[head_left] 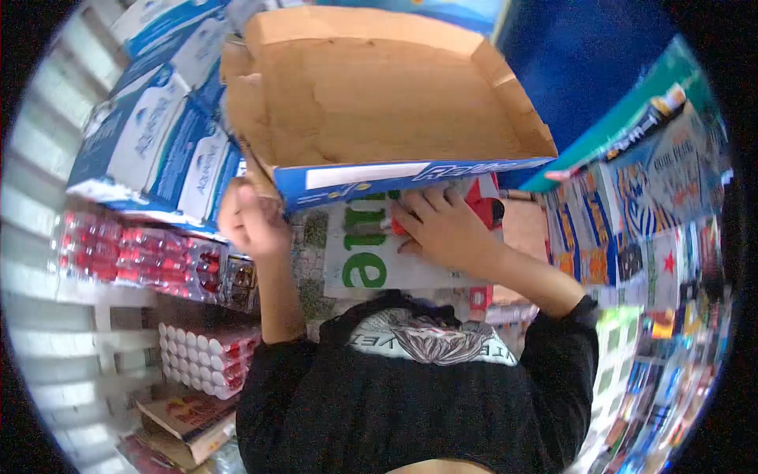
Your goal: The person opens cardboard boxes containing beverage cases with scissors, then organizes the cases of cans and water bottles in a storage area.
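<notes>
While aloft, one box (pixel 379 103) (two hands (pixel 253 221) (pixel 446 231))

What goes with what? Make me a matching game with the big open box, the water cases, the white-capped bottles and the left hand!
Things:
1. open box
2. water cases
3. white-capped bottles
4. left hand

Place, colour or state:
A. blue and white, stacked at the upper left
B. low on the left, under the red packs
C. brown inside, blue outside
D. gripping the corner of the box

Right pairs: 1-C, 2-A, 3-B, 4-D.
</notes>
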`<state>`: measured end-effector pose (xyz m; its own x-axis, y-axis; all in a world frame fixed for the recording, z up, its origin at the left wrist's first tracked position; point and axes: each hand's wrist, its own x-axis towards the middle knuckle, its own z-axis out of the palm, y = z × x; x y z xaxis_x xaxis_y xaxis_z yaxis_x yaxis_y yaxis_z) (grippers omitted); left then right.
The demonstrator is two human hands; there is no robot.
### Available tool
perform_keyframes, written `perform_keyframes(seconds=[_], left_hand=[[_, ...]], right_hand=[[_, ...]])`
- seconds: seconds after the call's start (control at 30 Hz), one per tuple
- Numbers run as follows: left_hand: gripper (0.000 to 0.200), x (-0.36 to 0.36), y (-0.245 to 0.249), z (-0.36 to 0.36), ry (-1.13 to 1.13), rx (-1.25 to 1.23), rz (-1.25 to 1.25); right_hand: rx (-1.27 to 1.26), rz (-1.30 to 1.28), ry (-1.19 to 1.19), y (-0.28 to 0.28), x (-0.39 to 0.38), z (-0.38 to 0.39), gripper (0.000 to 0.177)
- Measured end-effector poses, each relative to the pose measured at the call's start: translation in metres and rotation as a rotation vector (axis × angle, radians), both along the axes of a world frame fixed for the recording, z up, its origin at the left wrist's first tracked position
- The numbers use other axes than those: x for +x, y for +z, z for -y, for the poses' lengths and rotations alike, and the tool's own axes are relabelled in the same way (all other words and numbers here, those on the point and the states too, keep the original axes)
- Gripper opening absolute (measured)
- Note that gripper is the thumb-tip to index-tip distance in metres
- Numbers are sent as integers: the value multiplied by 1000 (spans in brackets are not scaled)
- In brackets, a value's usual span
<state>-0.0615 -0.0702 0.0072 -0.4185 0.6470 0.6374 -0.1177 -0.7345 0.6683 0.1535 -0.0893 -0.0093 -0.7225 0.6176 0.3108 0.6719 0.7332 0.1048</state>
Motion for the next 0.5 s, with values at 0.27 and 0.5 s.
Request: perform_keyframes(seconds=[0.27, 0.5], left_hand=[[26, 13, 20, -23, 81, 220, -568], [24, 44, 17, -47, -156, 231, -662]], right_hand=[[150, -609, 132, 97, -25, -24, 43], [-86, -487, 175, 80, -12, -66, 34]])
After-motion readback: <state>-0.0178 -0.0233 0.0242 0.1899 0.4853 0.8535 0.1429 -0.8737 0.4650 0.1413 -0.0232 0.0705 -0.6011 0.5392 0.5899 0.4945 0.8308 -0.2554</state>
